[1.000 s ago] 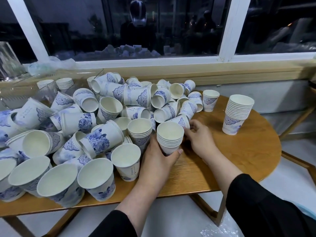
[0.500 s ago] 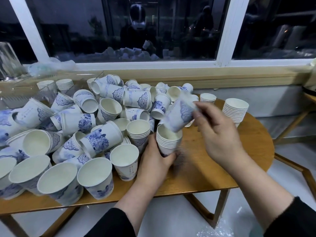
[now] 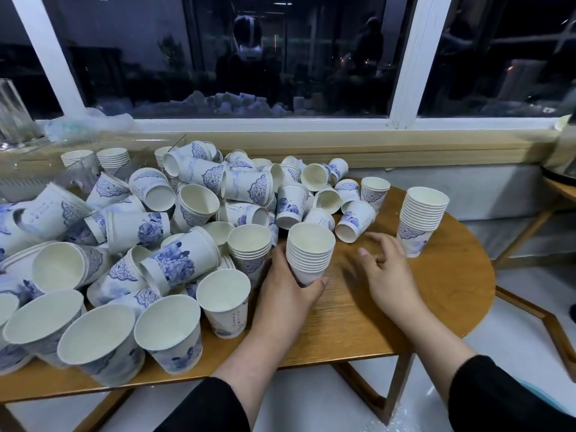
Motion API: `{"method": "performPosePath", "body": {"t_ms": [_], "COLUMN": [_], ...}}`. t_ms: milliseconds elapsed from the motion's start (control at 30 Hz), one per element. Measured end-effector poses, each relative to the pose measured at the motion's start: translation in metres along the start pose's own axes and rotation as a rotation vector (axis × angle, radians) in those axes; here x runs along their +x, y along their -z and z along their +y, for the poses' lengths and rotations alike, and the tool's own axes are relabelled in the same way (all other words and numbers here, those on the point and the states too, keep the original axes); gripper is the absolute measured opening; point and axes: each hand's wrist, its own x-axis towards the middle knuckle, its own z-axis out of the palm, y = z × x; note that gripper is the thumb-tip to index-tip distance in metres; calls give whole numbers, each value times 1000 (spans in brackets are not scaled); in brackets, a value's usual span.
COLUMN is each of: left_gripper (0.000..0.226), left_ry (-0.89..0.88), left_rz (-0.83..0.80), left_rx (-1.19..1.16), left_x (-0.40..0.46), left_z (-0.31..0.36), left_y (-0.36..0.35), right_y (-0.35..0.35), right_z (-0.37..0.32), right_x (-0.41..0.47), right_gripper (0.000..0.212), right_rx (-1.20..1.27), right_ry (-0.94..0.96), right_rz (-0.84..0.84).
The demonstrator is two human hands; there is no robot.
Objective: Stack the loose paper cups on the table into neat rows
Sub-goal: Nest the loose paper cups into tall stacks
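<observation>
Head view, looking down over the table: half a second ago the right hand was up over the pile with a single blue-printed cup tilted in its fingers; that cup is out of its fingers now, the nested stack in the left hand shows more rims than it did, and the right hand has dropped low over the bare wood. The stack stands upright just in front of the loose pile of cups, its lower part inside the left grip, thumb on the near right side and fingers curled round the far left, the rims rising clear above the hand. The right hand sits just beside that stack, apart from it, fingers spread and relaxed, holding nothing; it is blurred, so whether the fingertips touch the wood I cannot tell. A tipped cup lies near it, mouth toward the camera. A taller finished stack stands upright at the far right of the table, close beyond the right hand's fingers.
</observation>
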Motion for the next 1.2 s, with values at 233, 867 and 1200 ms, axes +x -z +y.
{"method": "performPosePath", "body": {"t_ms": [233,867,1200], "left_gripper": [80,73,68], "left_ry": [-36,15,8], "left_rz": [47,61,51], "left_rx": [7,7,29], "left_x": [15,18,17], "left_z": [0,-7,-4], "left_y": [-12,-18,-16], "right_y": [-26,-37,-40], "right_z": [11,18,19], "right_x": [41,79,74], "right_gripper": [66,46,23], "right_rx": [-67,16,129], "right_ry": [-82,-191,-46], "right_rz": [33,123,130]}}
